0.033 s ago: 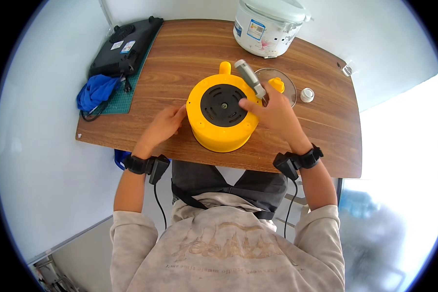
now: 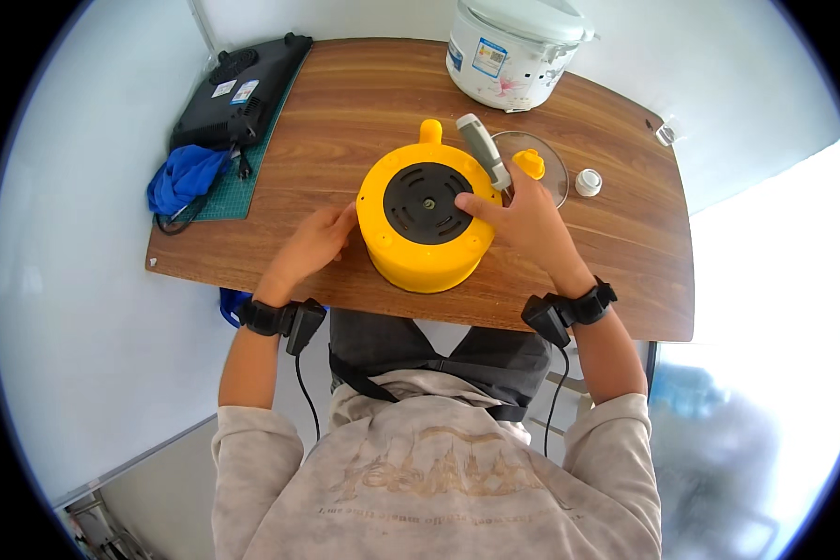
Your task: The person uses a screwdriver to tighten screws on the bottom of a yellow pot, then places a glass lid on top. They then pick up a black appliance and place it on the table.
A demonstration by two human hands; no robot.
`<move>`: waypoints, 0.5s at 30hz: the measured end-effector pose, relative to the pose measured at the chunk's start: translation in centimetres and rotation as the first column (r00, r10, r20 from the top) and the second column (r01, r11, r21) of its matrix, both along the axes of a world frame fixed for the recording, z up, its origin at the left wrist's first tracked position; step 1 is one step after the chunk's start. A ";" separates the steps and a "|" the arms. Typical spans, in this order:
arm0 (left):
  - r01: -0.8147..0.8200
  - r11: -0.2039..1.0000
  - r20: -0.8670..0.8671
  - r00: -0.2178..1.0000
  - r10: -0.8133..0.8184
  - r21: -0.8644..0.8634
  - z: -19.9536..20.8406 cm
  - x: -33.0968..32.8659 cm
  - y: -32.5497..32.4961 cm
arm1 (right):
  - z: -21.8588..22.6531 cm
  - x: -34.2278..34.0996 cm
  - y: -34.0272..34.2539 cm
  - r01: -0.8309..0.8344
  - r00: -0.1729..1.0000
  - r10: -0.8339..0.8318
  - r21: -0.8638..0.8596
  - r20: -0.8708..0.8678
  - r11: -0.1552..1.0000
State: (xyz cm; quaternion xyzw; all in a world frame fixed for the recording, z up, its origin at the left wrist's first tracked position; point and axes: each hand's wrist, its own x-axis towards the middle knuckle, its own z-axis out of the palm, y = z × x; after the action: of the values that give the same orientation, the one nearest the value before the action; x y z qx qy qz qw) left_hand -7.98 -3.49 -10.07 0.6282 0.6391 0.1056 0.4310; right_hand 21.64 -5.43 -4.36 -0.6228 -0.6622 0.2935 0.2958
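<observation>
A round yellow electric pot (image 2: 420,268) sits upside down at the table's near middle, its black slotted base plate (image 2: 427,224) facing up and its yellow handle pointing away. At the pot's left side, my left hand (image 2: 315,241) presses curled fingers against the wall; some fingertips are hidden. My right hand (image 2: 527,219) is closed round a grey-handled tool that looks like a screwdriver (image 2: 482,149), its handle leaning up and away. The right thumb rests on the black plate's edge. Beyond that hand lies a glass lid (image 2: 555,168) with a yellow knob (image 2: 529,163).
A white rice cooker (image 2: 509,61) stands at the back. To the far left, a black appliance (image 2: 224,103) and a blue cloth (image 2: 185,177) lie on a green cutting mat (image 2: 224,201). A small white round piece (image 2: 588,182) is right of the lid; a clear cup (image 2: 667,133) stands at the right edge.
The screwdriver's handle has tilted slightly to the right, and my right hand has shifted a little. The left hand and the pot stay almost where they were.
</observation>
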 end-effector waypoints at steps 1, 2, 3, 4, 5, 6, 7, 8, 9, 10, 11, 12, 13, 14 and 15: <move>-0.009 1.000 0.009 1.000 0.009 -0.015 -0.1 0.0 -0.1 | 0.1 0.1 0.1 -0.013 1.000 0.012 -0.036 -0.012 0.999; -0.018 0.999 0.018 1.000 0.019 -0.031 -0.2 0.0 -0.2 | 0.1 0.2 0.2 -0.026 0.999 0.024 -0.072 -0.024 0.997; -0.018 1.000 0.061 0.998 0.019 -0.016 -0.3 0.0 -0.3 | 0.1 0.4 0.3 -0.022 1.000 0.020 -0.100 -0.024 0.995; -0.019 1.000 0.103 0.995 0.019 -0.001 -0.6 0.0 -0.5 | -0.1 0.6 0.6 -0.018 1.000 0.015 -0.128 -0.024 0.992; -0.021 1.000 0.144 0.989 0.018 0.014 -0.7 0.0 -0.7 | -0.4 0.8 0.8 -0.016 1.000 0.012 -0.155 -0.025 0.988; -0.034 0.999 0.177 0.984 0.032 0.008 -0.8 0.2 -0.7 | -1.2 1.2 1.0 -0.027 0.998 0.019 -0.131 -0.059 0.991; -0.049 0.999 0.210 0.976 0.048 0.000 -0.9 0.5 -0.8 | -2.1 1.7 1.1 -0.039 0.995 0.029 -0.107 -0.093 0.993; -0.063 0.998 0.243 0.968 0.063 -0.008 -1.0 0.6 -0.9 | -2.8 2.2 1.2 -0.051 0.991 0.040 -0.082 -0.126 0.995; -0.068 0.997 0.268 0.961 0.072 -0.023 -1.2 0.5 -1.1 | -2.8 2.6 1.1 -0.038 0.976 0.008 -0.135 -0.216 0.990; -0.073 0.997 0.292 0.953 0.081 -0.038 -1.6 0.1 -1.2 | -2.9 3.1 0.9 -0.030 0.953 -0.029 -0.188 -0.302 0.982; -0.077 0.996 0.316 0.944 0.090 -0.053 -1.8 -0.2 -1.3 | -2.9 3.3 0.7 -0.027 0.921 -0.070 -0.241 -0.384 0.970; -0.086 0.994 0.337 0.936 0.102 -0.063 -1.8 -0.2 -1.5 | -2.9 3.5 0.4 -0.015 0.879 -0.114 -0.267 -0.463 0.964; -0.095 0.993 0.357 0.927 0.114 -0.073 -1.6 -0.2 -1.7 | -2.7 3.6 0.0 -0.005 0.829 -0.160 -0.294 -0.536 0.956; -0.102 0.991 0.377 0.918 0.126 -0.083 -1.5 -0.2 -1.9 | -2.6 3.7 -0.3 0.002 0.771 -0.206 -0.321 -0.603 0.947; -0.102 0.989 0.400 0.906 0.138 -0.111 -1.5 -0.1 -2.2 | -2.6 3.8 -0.4 -0.013 0.749 -0.202 -0.318 -0.631 0.948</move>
State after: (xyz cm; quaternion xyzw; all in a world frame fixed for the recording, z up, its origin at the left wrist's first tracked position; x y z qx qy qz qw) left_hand -8.04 -5.65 -11.62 0.5326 0.5769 0.2322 0.5741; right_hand 25.42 -5.83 -6.91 -0.5508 -0.4305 0.5753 0.4248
